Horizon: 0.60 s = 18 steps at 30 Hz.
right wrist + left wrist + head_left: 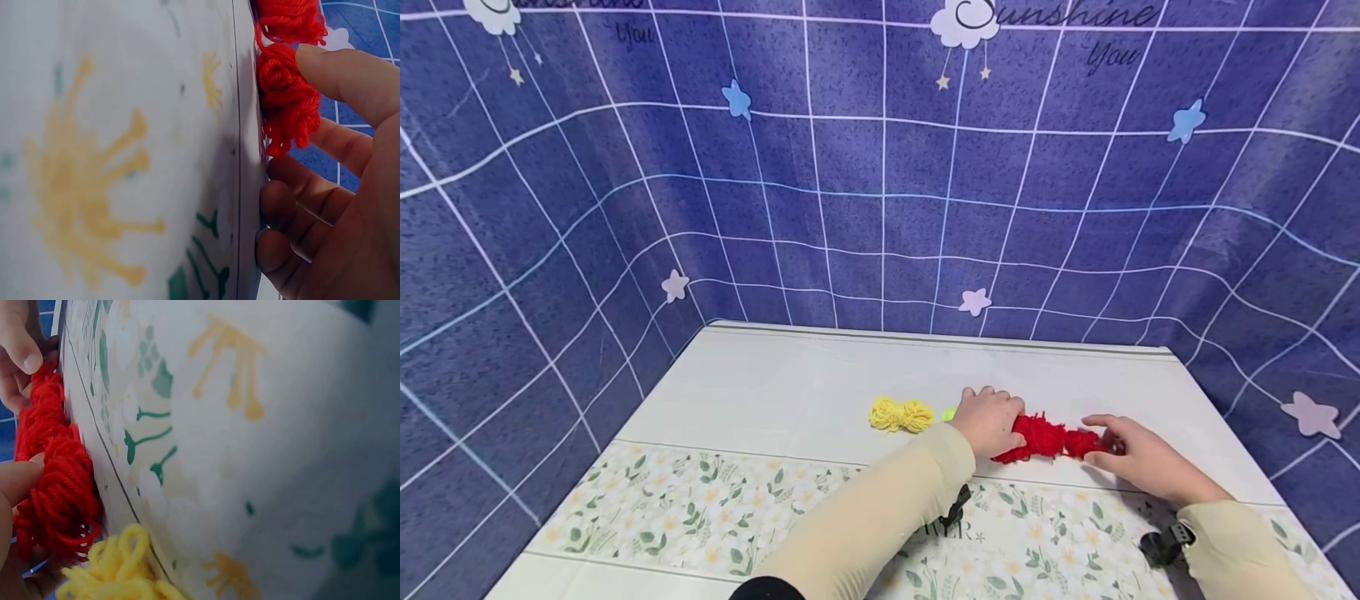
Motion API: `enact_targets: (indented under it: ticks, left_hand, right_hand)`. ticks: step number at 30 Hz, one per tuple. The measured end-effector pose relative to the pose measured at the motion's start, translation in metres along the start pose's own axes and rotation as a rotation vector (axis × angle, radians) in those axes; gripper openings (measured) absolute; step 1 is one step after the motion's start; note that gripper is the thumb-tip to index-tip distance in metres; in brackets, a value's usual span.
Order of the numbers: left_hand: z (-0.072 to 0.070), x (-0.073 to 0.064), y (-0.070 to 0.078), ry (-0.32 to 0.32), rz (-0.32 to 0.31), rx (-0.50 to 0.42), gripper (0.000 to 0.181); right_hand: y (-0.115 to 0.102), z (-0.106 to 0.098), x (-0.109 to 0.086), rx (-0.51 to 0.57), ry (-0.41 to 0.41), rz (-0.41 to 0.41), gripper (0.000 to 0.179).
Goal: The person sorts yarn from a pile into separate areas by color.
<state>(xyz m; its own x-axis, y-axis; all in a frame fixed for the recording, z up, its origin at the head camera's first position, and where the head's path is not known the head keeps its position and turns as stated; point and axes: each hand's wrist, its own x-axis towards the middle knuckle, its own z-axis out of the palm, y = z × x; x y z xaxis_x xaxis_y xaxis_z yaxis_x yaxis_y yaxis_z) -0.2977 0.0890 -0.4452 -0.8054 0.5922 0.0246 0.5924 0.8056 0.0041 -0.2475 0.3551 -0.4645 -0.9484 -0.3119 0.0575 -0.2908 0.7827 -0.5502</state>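
A bundle of red yarn, narrowed between a larger and a smaller part, lies on the white table. My left hand grips its larger, left part, with the thumb pressed on the strands in the left wrist view. At the other end my right hand holds the smaller tuft between thumb and index finger. The right wrist view shows that tuft with loops hanging loose, the other fingers curled below it. A skein of yellow yarn, tied at its middle, lies left of my left hand.
A small bright green thing peeks out beside my left hand, mostly hidden. The table has a flower-printed band across its nearer part. Blue gridded curtains enclose the back and sides.
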Motion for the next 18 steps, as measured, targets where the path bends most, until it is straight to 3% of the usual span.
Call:
enact_targets:
  ticks: [10, 18]
  left_hand:
    - [-0.003, -0.014, -0.005, 0.001, 0.028, -0.032, 0.056]
    - [-0.016, -0.032, -0.017, -0.005, 0.056, -0.065, 0.061]
  right_hand:
    - [0.001, 0.001, 0.001, -0.022, 0.002, 0.007, 0.061]
    - [-0.02, -0.006, 0.001, -0.007, 0.063, -0.039, 0.055]
